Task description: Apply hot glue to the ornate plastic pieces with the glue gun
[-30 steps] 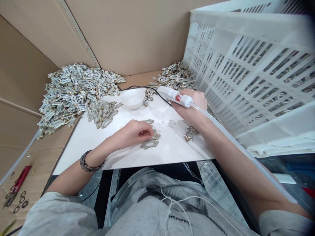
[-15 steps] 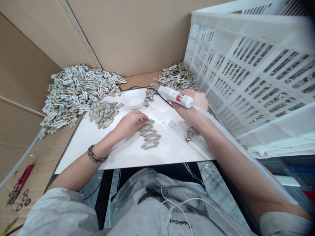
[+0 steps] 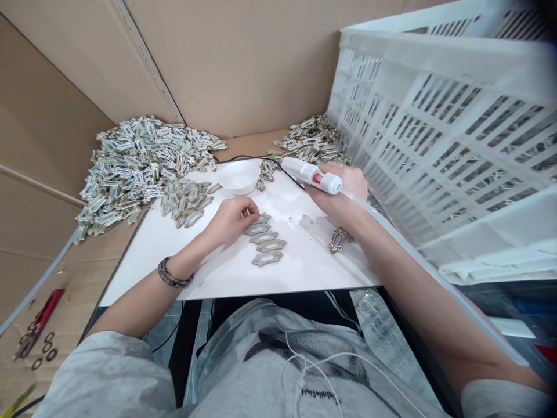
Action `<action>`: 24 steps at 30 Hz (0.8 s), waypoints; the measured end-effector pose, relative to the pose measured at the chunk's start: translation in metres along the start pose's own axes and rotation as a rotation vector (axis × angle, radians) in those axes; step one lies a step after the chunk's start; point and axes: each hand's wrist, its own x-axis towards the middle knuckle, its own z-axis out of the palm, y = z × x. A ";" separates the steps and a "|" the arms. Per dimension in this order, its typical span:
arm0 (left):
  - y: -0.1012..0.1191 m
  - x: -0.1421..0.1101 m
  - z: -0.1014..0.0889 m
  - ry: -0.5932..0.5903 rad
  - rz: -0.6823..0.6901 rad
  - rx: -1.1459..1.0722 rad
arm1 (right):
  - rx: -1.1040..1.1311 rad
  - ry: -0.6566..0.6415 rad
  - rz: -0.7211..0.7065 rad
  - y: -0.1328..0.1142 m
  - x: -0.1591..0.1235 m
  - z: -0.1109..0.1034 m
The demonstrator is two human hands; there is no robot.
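My right hand (image 3: pixel 350 186) is wrapped round a white glue gun (image 3: pixel 304 171), and a long translucent glue stick (image 3: pixel 418 252) runs from its rear along my forearm. The gun's tip is not clearly visible. My left hand (image 3: pixel 230 220) is closed in a pinch, thumb against fingertips, at the top end of a short column of flat grey ornamental frames (image 3: pixel 268 244). Whatever the pinch may hold is too small to make out. A patterned frame (image 3: pixel 337 239) with white tracery and a brownish edge lies below my right wrist, partly overlapping another piece.
A white bowl (image 3: pixel 238 177) stands behind my left hand on the white board (image 3: pixel 209 273). Large heaps of frames (image 3: pixel 130 157) lie back left, with another heap (image 3: pixel 311 139) back right. A white slatted crate (image 3: pixel 404 110) flanks the right; red-handled scissors (image 3: pixel 46 313) lie left.
My left hand's fingertips have drawn slightly up and left from the top frame of the column, the pinch now tighter. My right hand and the glue gun stay nearly still. The view shifts slightly.
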 end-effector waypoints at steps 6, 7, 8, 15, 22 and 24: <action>0.002 -0.002 -0.001 -0.010 0.003 -0.013 | -0.013 -0.002 -0.021 0.001 0.001 0.001; 0.003 -0.002 -0.001 -0.002 0.011 -0.021 | -0.014 0.002 -0.024 0.001 0.001 0.001; 0.004 -0.002 -0.002 0.013 0.015 -0.033 | -0.015 0.006 -0.026 0.001 0.001 0.002; 0.001 0.001 -0.010 0.162 -0.105 -0.478 | -0.019 0.018 -0.030 0.003 0.002 0.004; -0.004 0.004 -0.017 0.222 -0.279 -0.702 | -0.007 0.010 -0.029 0.001 0.001 0.002; -0.002 0.004 -0.018 0.213 -0.302 -0.778 | -0.009 0.014 -0.033 0.001 0.001 0.001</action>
